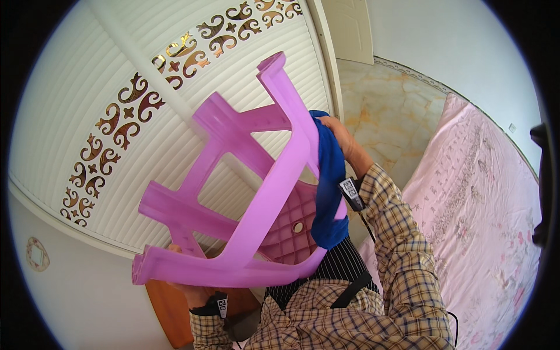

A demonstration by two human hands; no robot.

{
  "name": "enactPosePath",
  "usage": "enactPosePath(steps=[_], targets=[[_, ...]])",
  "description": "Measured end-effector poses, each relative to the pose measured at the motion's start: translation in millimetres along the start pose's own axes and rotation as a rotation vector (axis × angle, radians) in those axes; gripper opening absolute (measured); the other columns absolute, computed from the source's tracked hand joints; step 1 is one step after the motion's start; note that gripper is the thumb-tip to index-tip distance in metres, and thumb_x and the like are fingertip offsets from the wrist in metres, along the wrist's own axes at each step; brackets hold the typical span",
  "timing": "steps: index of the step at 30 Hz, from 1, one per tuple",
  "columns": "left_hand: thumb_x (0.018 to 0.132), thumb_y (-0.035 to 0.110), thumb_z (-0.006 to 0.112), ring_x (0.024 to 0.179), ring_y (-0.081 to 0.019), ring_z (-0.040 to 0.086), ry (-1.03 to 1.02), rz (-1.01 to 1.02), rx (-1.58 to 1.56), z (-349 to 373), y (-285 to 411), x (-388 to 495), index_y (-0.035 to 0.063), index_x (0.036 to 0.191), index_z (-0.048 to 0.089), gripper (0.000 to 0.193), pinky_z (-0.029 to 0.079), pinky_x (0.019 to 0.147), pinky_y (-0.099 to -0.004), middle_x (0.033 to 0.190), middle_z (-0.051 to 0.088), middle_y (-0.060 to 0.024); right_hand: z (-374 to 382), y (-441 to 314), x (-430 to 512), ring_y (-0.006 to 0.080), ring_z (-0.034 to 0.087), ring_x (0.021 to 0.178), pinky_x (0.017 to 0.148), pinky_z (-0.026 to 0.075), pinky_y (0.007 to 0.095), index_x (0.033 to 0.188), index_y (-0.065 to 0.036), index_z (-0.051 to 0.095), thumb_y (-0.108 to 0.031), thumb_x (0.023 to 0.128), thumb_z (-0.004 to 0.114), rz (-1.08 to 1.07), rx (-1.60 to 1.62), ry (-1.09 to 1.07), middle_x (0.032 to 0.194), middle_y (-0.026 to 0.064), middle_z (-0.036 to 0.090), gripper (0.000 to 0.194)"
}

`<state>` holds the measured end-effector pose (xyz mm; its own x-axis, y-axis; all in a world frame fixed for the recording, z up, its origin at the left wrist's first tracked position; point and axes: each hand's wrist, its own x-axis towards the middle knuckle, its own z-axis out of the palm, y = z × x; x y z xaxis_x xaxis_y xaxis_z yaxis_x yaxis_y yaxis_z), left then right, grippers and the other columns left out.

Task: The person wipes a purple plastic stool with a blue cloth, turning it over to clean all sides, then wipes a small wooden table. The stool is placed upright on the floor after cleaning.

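A pink plastic stool (267, 201) is held up on its side before me, its legs pointing up and left and its ribbed seat underside facing me. My left hand (186, 291) grips a lower leg near its end, with most of the fingers hidden behind the plastic. A blue cloth (329, 183) lies over the stool's right side. At the upper end of that cloth is my right hand (339, 133), pressing it against the stool; its fingertips are partly hidden.
White ribbed sliding doors (245, 83) with mirrored scrollwork stand behind the stool. A bed with a pink floral sheet (477, 218) is on the right. Marble-patterned floor (385, 109) shows between them. Orange-brown wooden furniture (168, 315) sits low at the left.
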<state>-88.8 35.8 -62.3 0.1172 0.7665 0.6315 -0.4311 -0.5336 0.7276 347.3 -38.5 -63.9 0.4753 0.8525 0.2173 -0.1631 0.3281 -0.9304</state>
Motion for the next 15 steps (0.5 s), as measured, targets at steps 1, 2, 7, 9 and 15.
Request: enactPosePath(steps=[1,2,7,9,15], targets=[[0.100,0.049,0.043,0.077,-0.0159,0.059,-0.056,-0.042,-0.016,-11,-2,2,-0.0003,0.096,0.055,0.051,0.050,0.069,-0.0289,0.090,0.060,-0.0092,-1,-1,-12,0.0048,0.058,0.063,0.056,0.048,0.0209,0.089,-0.002,0.069,-0.017,0.096,0.050,-0.103,0.002,-0.030,0.075,-0.0024,0.064,0.026],[0.100,0.049,0.044,0.078,-0.0160,0.059,-0.111,-0.037,0.017,-22,-5,8,-0.0005,0.096,0.055,0.051,0.050,0.071,-0.0292,0.090,0.060,-0.0096,-4,-3,-26,0.0050,0.059,0.065,0.058,0.048,0.0207,0.090,-0.001,0.069,-0.017,0.096,0.050,-0.152,-0.020,-0.005,0.076,-0.0019,0.065,0.026],[0.101,0.038,0.047,0.094,-0.0181,0.060,-0.147,-0.132,0.286,-53,-22,38,-0.0001,0.103,0.059,0.040,0.047,0.090,-0.0333,0.097,0.062,-0.0097,-6,-13,-71,0.0271,0.062,0.104,0.093,0.047,0.0346,0.122,0.000,0.062,-0.013,0.093,0.056,-0.486,-0.741,0.086,0.111,0.0159,0.066,0.032],[0.102,0.032,0.047,0.101,-0.0189,0.060,-0.067,-0.263,0.315,-54,-25,48,0.0009,0.106,0.060,0.034,0.045,0.095,-0.0351,0.102,0.063,-0.0093,2,-17,-81,0.0271,0.058,0.099,0.088,0.046,0.0351,0.117,-0.001,0.062,-0.016,0.093,0.055,-0.352,-0.448,0.012,0.106,0.0168,0.063,0.029],[0.103,0.021,0.046,0.107,-0.0194,0.060,0.272,-0.187,0.271,-48,-10,62,0.0024,0.113,0.058,0.025,0.046,0.094,-0.0355,0.112,0.064,-0.0095,47,-23,-100,0.0098,0.049,0.084,0.076,0.042,0.0265,0.100,-0.002,0.061,-0.031,0.098,0.052,-0.283,-0.276,0.133,0.088,-0.0024,0.055,0.031]])
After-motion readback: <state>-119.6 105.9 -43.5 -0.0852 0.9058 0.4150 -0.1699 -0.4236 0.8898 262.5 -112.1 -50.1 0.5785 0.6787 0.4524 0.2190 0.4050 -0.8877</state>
